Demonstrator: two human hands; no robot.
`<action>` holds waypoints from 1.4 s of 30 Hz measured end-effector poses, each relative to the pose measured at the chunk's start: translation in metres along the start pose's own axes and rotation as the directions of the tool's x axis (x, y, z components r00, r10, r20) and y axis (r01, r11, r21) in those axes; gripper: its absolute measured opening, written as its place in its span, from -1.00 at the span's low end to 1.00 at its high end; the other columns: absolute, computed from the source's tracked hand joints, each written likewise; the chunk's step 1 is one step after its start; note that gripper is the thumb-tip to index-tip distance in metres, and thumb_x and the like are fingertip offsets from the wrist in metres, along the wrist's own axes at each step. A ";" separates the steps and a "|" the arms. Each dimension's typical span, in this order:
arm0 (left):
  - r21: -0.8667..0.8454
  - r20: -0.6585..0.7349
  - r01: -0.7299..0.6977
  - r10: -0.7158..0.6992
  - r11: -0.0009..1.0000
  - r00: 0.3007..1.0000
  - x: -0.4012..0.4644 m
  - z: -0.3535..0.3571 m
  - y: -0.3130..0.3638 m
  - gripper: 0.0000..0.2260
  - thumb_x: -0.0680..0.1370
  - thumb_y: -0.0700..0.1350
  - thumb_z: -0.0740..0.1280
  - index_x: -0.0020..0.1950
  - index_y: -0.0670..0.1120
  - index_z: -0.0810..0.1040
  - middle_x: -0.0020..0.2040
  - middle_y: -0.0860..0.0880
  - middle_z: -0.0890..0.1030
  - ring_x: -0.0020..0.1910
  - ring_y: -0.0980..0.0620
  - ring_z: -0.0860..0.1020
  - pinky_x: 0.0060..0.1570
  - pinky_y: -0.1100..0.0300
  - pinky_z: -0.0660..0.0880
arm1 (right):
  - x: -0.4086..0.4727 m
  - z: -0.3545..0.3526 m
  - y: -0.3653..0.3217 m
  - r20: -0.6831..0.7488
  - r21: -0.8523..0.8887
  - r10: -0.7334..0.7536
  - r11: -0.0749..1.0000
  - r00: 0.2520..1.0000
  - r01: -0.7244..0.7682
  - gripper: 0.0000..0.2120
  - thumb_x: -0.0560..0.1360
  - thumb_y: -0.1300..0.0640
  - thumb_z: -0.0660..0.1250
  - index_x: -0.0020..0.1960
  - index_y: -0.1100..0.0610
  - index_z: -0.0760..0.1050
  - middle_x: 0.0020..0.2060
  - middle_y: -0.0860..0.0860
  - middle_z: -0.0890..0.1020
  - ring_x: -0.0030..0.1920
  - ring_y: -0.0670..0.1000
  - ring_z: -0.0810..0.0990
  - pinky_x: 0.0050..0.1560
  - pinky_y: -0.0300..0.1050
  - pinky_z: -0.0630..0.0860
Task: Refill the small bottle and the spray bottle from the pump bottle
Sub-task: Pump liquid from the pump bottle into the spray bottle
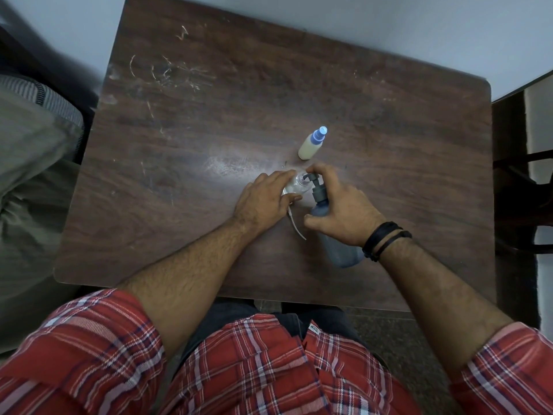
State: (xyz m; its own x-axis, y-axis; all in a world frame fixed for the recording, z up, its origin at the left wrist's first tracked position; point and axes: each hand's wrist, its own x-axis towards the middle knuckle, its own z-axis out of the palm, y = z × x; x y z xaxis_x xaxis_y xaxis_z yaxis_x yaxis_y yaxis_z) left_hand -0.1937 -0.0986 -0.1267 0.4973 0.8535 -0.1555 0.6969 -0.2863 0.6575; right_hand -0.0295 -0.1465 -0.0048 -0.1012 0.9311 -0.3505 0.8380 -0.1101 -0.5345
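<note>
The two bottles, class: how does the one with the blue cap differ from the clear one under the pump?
1. The blue-capped bottle looks cream and opaque; the clear bottle is see-through.
2. The blue-capped bottle has its top on; the clear bottle is open, with the pump bottle's spout at its mouth.
3. The blue-capped bottle stands untouched; the left hand holds the clear bottle.

Both are small and on the wooden table.

On the table, the spray bottle stands at frame centre with the pump bottle just to its right. The small bottle stands above both, near but apart.
</note>
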 end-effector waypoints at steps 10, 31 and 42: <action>-0.005 0.001 0.001 -0.001 1.000 1.000 0.000 0.002 -0.001 -0.54 0.60 0.11 0.28 0.48 0.03 0.38 0.37 0.06 0.51 0.15 -0.05 0.48 0.16 -0.09 0.47 | 0.003 0.000 0.001 0.006 0.043 0.014 0.999 1.000 -0.015 -0.44 0.36 0.09 0.46 0.25 0.04 0.26 -0.30 -0.16 0.44 -0.29 -0.14 0.48 -0.29 -0.26 0.32; -0.020 0.000 -0.002 0.002 1.000 1.000 -0.003 0.005 -0.001 -0.52 0.58 0.13 0.22 0.48 0.03 0.38 0.36 0.07 0.52 0.13 -0.04 0.48 0.15 -0.10 0.48 | 0.000 0.003 0.004 -0.014 0.098 0.043 0.994 0.999 -0.041 -0.42 0.36 0.11 0.46 0.27 0.04 0.26 -0.26 -0.18 0.47 -0.25 -0.16 0.50 -0.27 -0.35 0.33; -0.022 -0.002 -0.009 0.009 1.000 1.000 -0.003 0.005 0.000 -0.53 0.58 0.13 0.24 0.48 0.04 0.38 0.35 0.07 0.52 0.11 -0.04 0.49 0.13 -0.11 0.49 | -0.008 0.002 0.003 0.004 0.058 0.019 0.998 1.000 -0.019 -0.32 0.36 0.10 0.47 0.37 -0.04 0.21 -0.32 -0.15 0.46 -0.30 -0.13 0.51 -0.28 -0.31 0.37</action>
State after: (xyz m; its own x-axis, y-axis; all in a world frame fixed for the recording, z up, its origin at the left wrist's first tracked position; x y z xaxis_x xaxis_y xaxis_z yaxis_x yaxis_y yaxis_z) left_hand -0.1926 -0.1038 -0.1302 0.5027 0.8518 -0.1476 0.6805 -0.2846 0.6752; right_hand -0.0275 -0.1544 -0.0048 -0.0875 0.9273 -0.3639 0.8071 -0.1481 -0.5715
